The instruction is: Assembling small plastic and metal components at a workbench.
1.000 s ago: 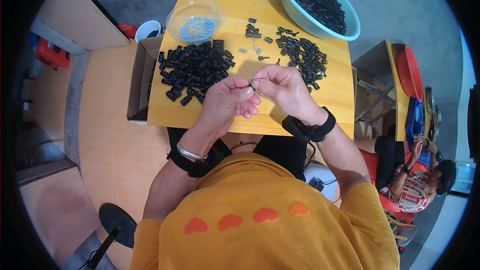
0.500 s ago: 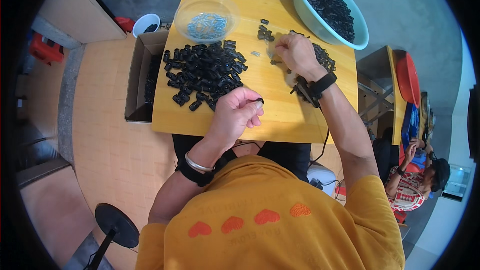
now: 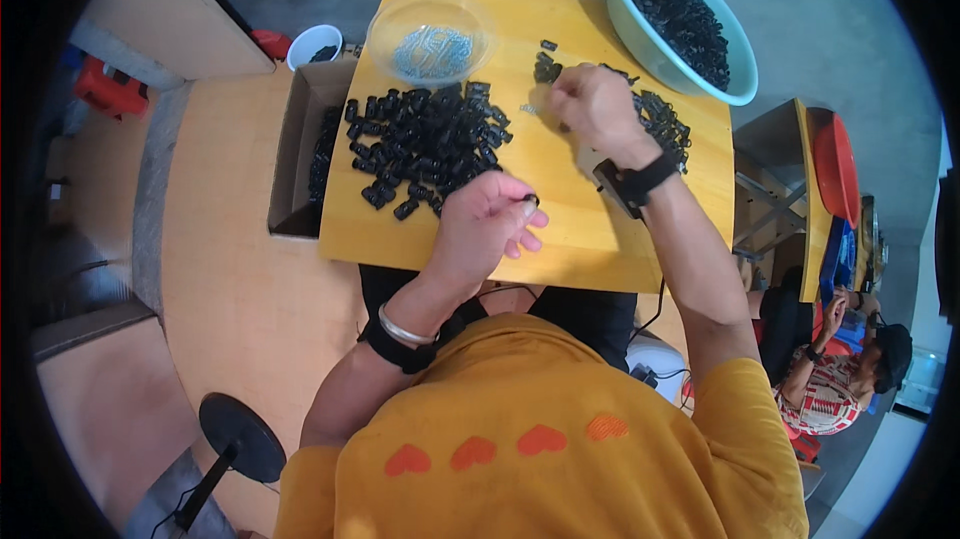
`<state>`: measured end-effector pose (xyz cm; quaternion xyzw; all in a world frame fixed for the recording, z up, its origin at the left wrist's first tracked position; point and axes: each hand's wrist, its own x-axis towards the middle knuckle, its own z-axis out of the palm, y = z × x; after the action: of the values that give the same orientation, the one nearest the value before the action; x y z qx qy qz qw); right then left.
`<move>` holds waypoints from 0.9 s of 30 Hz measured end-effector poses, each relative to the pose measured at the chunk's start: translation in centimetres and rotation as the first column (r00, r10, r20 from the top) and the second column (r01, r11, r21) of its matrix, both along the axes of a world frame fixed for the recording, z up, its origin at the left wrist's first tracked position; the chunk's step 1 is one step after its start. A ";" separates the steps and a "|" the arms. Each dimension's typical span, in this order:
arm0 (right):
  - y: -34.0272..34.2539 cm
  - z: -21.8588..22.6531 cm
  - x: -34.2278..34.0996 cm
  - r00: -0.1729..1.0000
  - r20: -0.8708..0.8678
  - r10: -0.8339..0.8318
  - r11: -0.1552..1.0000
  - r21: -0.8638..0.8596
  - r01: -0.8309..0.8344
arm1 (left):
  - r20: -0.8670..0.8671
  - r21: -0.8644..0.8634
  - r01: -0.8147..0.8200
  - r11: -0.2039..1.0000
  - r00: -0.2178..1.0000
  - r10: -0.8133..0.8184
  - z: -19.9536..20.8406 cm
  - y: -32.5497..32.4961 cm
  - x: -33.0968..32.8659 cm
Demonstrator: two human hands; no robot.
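My left hand (image 3: 482, 229) is closed over the table's near edge, pinching a small black plastic piece (image 3: 531, 199) between thumb and forefinger. Most of that piece is covered by the fingertips. My right hand (image 3: 603, 111) has its fingers drawn together above the tabletop, between a few loose black pieces (image 3: 546, 69) and a heap of small black parts (image 3: 662, 127). What it holds, if anything, is hidden. Beside my left hand spreads a large pile of black barrel-shaped plastic pieces (image 3: 425, 144). Some tiny silvery pieces (image 3: 528, 109) lie left of my right hand.
A clear bowl (image 3: 470, 14) with small metallic pieces stands behind the pile. At the far right is a pale green basin (image 3: 745, 89) full of black parts. A cardboard box (image 3: 288, 174) adjoins the table's left side. A co-worker (image 3: 825, 379) sits at right.
The whole view has shifted, so the table appears farther right. My right hand has moved slightly left over the table. My left hand still pinches the black piece, its other fingers slightly looser.
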<state>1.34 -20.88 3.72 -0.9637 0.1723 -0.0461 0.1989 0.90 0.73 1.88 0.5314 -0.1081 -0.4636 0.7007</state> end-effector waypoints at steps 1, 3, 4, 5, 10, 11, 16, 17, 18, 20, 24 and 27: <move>0.9 0.5 -0.6 0.981 0.196 0.004 0.980 0.194 -0.043 | -0.008 0.014 -0.005 1.000 1.000 0.005 0.1 0.0 -0.1; 2.0 2.6 -2.4 0.995 0.062 -0.077 0.806 0.591 0.026 | 0.020 -0.095 -0.063 0.993 0.998 0.065 0.2 -0.3 0.0; 2.7 3.0 -3.4 0.991 0.097 -0.094 0.720 0.694 0.001 | 0.013 -0.120 -0.064 0.991 0.998 0.066 0.3 -0.4 0.2; 3.4 3.2 -4.4 0.985 0.129 -0.117 0.622 0.782 -0.029 | 0.011 -0.114 -0.066 0.991 0.998 0.068 0.6 -0.4 0.0; 5.4 3.3 -7.8 0.960 0.153 -0.234 0.306 0.949 -0.077 | 0.012 -0.228 -0.100 0.969 0.994 0.105 1.5 -0.9 -1.0; 5.6 3.2 -8.2 0.950 0.162 -0.267 0.227 0.969 -0.102 | 0.017 -0.225 -0.098 0.970 0.994 0.104 1.7 -0.9 -1.2; 6.6 3.0 -9.7 0.929 0.178 -0.323 0.157 0.979 -0.133 | 0.076 -0.202 -0.096 0.975 0.991 0.113 2.6 -0.9 -2.0; 6.6 2.8 -9.9 0.926 0.190 -0.327 0.147 0.978 -0.149 | 0.079 -0.200 -0.094 0.975 0.991 0.112 2.6 -1.0 -2.1; 6.6 2.7 -10.1 0.922 0.203 -0.330 0.139 0.976 -0.165 | 0.073 -0.208 -0.093 0.974 0.991 0.110 2.7 -1.0 -2.3; 6.9 2.6 -10.4 0.919 0.204 -0.338 0.107 0.978 -0.178 | 0.068 -0.217 -0.089 0.972 0.992 0.106 2.6 -1.0 -2.4; 7.3 2.0 -10.7 0.899 0.213 -0.383 0.082 0.977 -0.197 | 0.099 -0.223 -0.068 0.972 0.991 0.092 2.4 -1.1 -2.5; 7.4 2.2 -10.8 0.904 0.174 -0.391 0.029 0.984 -0.177 | 0.117 -0.227 -0.063 0.972 0.989 0.092 2.2 -1.2 -2.5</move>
<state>-9.48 -13.48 5.94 -0.5019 0.1848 -0.1255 0.8356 -1.64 -0.51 4.11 0.4814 -0.1827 -0.3862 0.7653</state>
